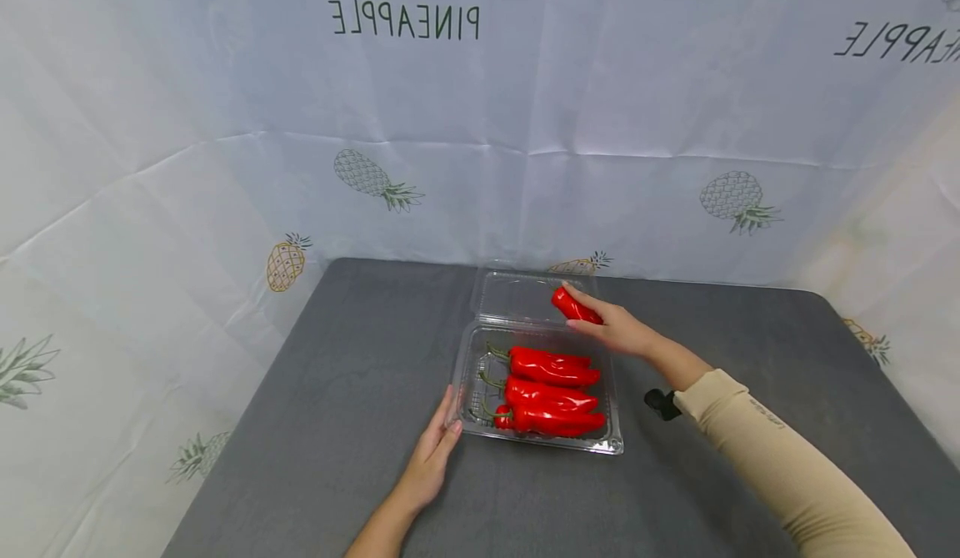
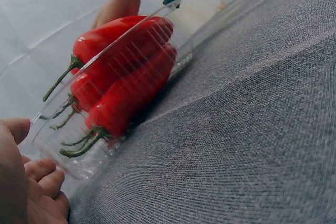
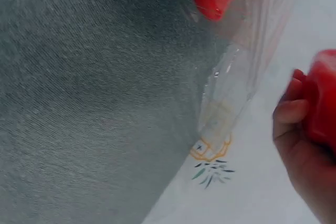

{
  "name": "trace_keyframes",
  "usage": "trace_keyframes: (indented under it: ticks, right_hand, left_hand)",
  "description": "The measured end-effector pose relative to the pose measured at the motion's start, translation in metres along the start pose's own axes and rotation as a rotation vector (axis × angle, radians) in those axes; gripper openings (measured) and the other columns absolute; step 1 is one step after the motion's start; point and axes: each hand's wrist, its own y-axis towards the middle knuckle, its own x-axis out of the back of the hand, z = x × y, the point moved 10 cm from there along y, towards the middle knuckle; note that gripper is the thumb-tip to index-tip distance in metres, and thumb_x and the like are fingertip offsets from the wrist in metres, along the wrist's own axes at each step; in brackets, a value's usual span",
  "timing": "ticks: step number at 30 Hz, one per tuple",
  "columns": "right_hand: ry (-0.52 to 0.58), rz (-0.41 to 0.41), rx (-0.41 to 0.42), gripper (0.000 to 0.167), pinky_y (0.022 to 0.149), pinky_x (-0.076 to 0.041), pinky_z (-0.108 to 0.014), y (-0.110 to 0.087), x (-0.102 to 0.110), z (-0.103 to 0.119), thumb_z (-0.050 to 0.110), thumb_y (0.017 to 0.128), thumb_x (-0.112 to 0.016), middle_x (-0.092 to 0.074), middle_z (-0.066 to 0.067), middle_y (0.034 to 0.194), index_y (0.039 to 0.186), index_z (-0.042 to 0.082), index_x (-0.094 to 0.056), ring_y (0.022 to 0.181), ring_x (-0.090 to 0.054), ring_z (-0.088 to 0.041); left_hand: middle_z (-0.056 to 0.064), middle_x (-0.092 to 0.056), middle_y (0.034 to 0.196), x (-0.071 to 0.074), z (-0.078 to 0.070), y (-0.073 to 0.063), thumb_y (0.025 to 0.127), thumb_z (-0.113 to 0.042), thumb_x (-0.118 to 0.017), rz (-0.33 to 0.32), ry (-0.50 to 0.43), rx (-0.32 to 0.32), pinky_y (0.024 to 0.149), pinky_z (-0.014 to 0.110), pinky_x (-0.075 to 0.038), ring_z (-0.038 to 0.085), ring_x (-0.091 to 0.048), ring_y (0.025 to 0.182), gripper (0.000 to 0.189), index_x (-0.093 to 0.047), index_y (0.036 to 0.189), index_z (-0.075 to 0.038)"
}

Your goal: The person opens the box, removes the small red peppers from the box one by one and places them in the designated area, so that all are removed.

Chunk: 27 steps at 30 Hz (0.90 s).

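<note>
A clear plastic clamshell container (image 1: 617, 424) stands on the table, its lid (image 1: 506, 295) folded back behind it. Inside lie several long red peppers (image 1: 551, 395) with green stems, most stems pointing left. My left hand (image 1: 429, 458) holds the container's left wall, thumb at the rim and fingers low outside, as the left wrist view shows. Above the lid and the container's back edge, my right hand (image 1: 611, 326) grips another red pepper (image 1: 573, 304). In the right wrist view that pepper (image 3: 321, 100) is partly cut off by the frame's edge, fingers curled round it.
The dark grey table (image 1: 360, 358) reaches back to a white curtain (image 1: 480, 99) printed with pineapples. A black wrist device (image 1: 662, 404) hangs beneath the right sleeve, right of the container.
</note>
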Motion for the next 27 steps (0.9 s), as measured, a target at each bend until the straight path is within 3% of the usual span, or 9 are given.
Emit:
trace_keyframes:
  ticks: [10, 19, 27]
  right_hand:
    - [0.23, -0.088, -0.056, 0.066, 0.082, -0.046, -0.036, -0.001, 0.013, -0.019, 0.033, 0.098, -0.044, -0.023, -0.028, 0.149, 0.15, 0.024, -0.005, 0.117, -0.041, -0.038]
    - [0.243, -0.236, -0.172, 0.056, 0.069, -0.045, -0.03, -0.005, 0.029, -0.044, 0.04, 0.1, -0.036, -0.028, -0.029, 0.147, 0.148, 0.031, -0.011, 0.105, -0.046, -0.034]
    - [0.254, -0.363, -0.266, 0.055, 0.07, -0.045, -0.025, -0.01, 0.044, -0.063, 0.038, 0.1, -0.035, -0.031, -0.03, 0.145, 0.148, 0.019, -0.016, 0.107, -0.046, -0.035]
  left_hand:
    - [0.038, -0.016, 0.145, 0.001, -0.002, 0.0, 0.099, -0.002, -0.035, -0.01, -0.003, -0.04, 0.101, 0.003, -0.022, -0.012, -0.024, 0.131, 0.056, -0.005, 0.144, 0.013]
    - [0.036, -0.014, 0.146, 0.0, -0.001, 0.001, 0.099, -0.004, -0.034, -0.004, 0.006, -0.026, 0.101, 0.003, -0.022, -0.012, -0.023, 0.131, 0.056, -0.005, 0.144, 0.013]
    - [0.036, -0.015, 0.146, 0.0, 0.0, 0.0, 0.1, -0.004, -0.034, -0.001, 0.002, -0.018, 0.102, 0.003, -0.022, -0.012, -0.023, 0.131, 0.055, -0.005, 0.144, 0.012]
